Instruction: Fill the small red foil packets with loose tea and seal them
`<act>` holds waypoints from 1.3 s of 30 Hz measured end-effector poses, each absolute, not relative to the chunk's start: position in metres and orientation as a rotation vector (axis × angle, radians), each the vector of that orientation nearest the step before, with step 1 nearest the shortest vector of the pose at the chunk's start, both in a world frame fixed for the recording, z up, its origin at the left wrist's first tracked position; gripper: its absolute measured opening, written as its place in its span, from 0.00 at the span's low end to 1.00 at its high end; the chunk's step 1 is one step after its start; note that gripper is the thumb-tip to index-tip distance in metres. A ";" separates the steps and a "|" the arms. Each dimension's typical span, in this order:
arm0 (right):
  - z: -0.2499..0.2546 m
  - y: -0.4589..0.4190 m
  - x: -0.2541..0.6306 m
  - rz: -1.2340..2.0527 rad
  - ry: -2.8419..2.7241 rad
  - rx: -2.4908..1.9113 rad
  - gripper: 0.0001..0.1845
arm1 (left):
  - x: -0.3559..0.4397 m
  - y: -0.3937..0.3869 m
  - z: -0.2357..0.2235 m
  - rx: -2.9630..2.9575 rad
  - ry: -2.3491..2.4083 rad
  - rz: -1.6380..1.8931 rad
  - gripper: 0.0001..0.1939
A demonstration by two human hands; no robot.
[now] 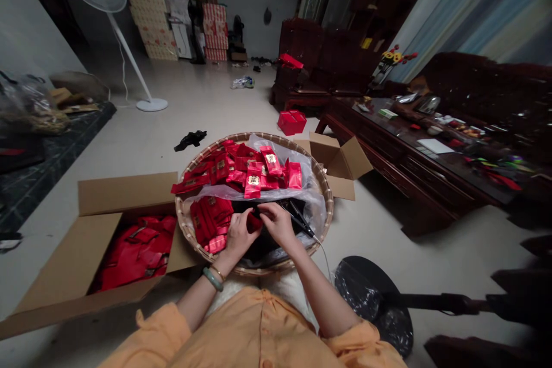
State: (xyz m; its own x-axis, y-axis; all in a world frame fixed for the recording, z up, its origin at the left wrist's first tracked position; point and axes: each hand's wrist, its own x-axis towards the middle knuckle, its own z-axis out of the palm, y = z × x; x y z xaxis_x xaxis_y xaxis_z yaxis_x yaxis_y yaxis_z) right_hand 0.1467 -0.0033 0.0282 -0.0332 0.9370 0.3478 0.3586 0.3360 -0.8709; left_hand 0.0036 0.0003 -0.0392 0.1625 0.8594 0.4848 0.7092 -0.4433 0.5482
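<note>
A round woven bamboo basket (328,207) stands in front of me, lined with clear plastic sheet (313,187). Over its near half, my left hand (241,234) has its fingers closed round a small red packet (254,223). My right hand (278,224) pinches at the packet's upper edge, its fingertips close to the left thumb. What lies between those fingertips is too small to tell. Shiny red packets (252,180) with gold labels are heaped at the far side. More red packets (211,218) lie left of my hands. On the right rests a black tong-like tool (302,219) with a white cord.
An open carton (99,195) full of red packets is at the left. Another open carton (338,158) and a red box (292,122) sit beyond the basket. A white fan (152,104), a dark wooden table (388,149) and a black round stand base (371,293) surround me.
</note>
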 end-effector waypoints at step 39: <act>0.022 0.020 0.178 0.593 -1.744 -1.270 0.09 | -0.015 0.027 -0.033 1.659 1.094 0.635 0.23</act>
